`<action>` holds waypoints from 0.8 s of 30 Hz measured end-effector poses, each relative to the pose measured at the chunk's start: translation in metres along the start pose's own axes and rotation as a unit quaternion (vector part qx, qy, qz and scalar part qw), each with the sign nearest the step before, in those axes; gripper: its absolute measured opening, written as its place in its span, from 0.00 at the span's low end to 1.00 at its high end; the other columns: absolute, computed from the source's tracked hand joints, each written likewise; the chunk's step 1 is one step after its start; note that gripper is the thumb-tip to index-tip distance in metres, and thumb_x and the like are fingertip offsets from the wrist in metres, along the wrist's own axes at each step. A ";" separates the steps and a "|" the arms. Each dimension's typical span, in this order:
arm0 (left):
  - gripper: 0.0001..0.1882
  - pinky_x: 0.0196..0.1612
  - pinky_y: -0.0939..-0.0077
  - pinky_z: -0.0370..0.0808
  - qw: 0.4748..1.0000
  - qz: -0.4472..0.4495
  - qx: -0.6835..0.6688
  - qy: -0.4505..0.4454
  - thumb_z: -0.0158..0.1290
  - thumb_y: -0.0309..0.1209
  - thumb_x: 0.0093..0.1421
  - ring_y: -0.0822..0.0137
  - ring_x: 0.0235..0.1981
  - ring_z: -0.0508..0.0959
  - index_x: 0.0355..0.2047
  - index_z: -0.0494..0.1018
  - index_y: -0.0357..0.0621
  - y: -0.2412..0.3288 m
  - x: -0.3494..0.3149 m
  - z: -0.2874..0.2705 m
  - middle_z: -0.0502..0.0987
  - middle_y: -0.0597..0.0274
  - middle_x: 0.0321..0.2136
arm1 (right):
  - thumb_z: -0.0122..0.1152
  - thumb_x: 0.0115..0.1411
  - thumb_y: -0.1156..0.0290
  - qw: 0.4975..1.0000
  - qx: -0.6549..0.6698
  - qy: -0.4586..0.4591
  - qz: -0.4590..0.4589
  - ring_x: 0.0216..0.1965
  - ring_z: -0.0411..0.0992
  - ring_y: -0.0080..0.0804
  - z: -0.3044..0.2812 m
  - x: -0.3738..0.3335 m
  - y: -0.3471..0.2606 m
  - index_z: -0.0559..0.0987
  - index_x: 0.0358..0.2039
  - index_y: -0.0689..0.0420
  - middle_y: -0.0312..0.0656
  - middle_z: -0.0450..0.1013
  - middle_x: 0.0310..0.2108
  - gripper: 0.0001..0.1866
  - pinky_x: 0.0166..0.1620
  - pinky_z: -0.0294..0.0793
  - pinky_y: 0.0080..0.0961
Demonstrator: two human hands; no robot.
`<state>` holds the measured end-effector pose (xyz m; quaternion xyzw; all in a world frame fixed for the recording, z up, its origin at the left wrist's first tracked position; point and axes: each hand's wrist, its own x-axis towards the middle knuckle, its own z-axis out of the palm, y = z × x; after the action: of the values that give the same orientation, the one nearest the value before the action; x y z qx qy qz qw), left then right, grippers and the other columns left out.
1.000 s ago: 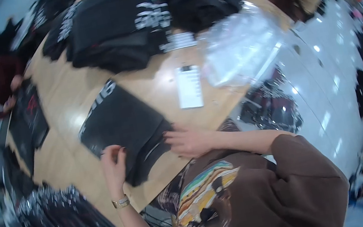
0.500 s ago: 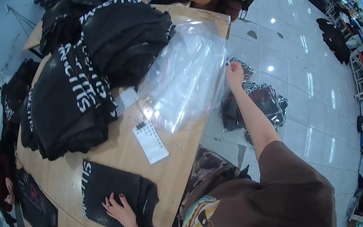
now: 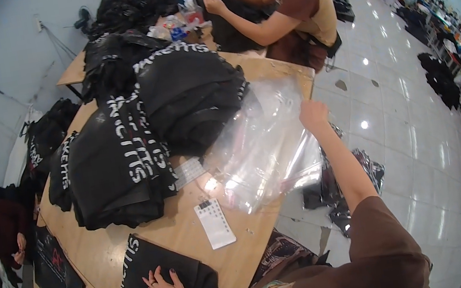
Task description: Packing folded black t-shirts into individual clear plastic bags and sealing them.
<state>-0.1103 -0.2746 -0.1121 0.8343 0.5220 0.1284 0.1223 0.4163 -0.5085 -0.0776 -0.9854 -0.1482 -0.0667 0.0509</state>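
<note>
A folded black garment (image 3: 157,268) with white print lies on the table near me. My left hand (image 3: 168,287) rests on it, fingers spread and slightly bent. At the table's right edge, my right hand (image 3: 315,115) is closed beside a stack of clear plastic bags (image 3: 270,143). Its fingertips are turned away, so whether they grip a bag edge is hidden. Large piles of folded black garments (image 3: 109,171) stand beyond my left hand. A white notepad (image 3: 215,224) with a black clip lies between the garment and the bags.
Bagged black garments (image 3: 371,171) lie on the tiled floor right of the wooden table (image 3: 103,262). A co-worker (image 3: 297,15) sits at the far end, handling black cloth. Another person (image 3: 7,226) is at the left. A white card (image 3: 188,172) lies near the piles.
The view has tilted up, showing more of the far table. My right hand has moved away from me along the bags' right edge. My left hand stays on the folded garment.
</note>
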 end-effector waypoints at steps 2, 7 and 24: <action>0.24 0.60 0.47 0.43 0.998 -0.024 0.024 0.046 0.50 0.38 0.55 0.46 0.62 0.46 0.51 0.63 0.44 -0.021 -0.001 0.003 0.58 0.47 0.55 | 0.51 0.48 0.71 0.993 -0.092 -0.029 -0.063 0.31 0.75 0.45 -0.017 0.012 -0.020 0.78 0.29 0.58 0.49 0.75 0.28 0.10 0.34 0.75 0.37; 0.36 0.59 0.42 0.40 0.987 -0.131 0.096 -0.008 0.47 0.47 0.55 0.46 0.63 0.42 0.61 0.49 0.54 -0.052 -0.016 0.004 0.46 0.51 0.62 | 0.53 0.48 0.71 0.993 -0.067 0.011 -0.094 0.36 0.74 0.44 -0.057 0.048 -0.057 0.78 0.31 0.58 0.49 0.75 0.32 0.10 0.38 0.74 0.37; 0.36 0.59 0.41 0.38 0.977 -0.178 0.113 -0.005 0.45 0.51 0.56 0.47 0.63 0.40 0.62 0.48 0.55 -0.051 -0.057 0.006 0.43 0.52 0.63 | 0.57 0.53 0.71 0.779 0.613 0.085 -0.102 0.13 0.60 0.15 -0.129 0.115 -0.118 0.77 0.23 0.60 0.29 0.64 0.13 0.07 0.17 0.54 0.13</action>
<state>-0.1750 -0.3044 -0.1396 0.7370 0.6728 0.0401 0.0508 0.4751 -0.3787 0.0763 -0.7154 -0.2530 -0.0500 0.6494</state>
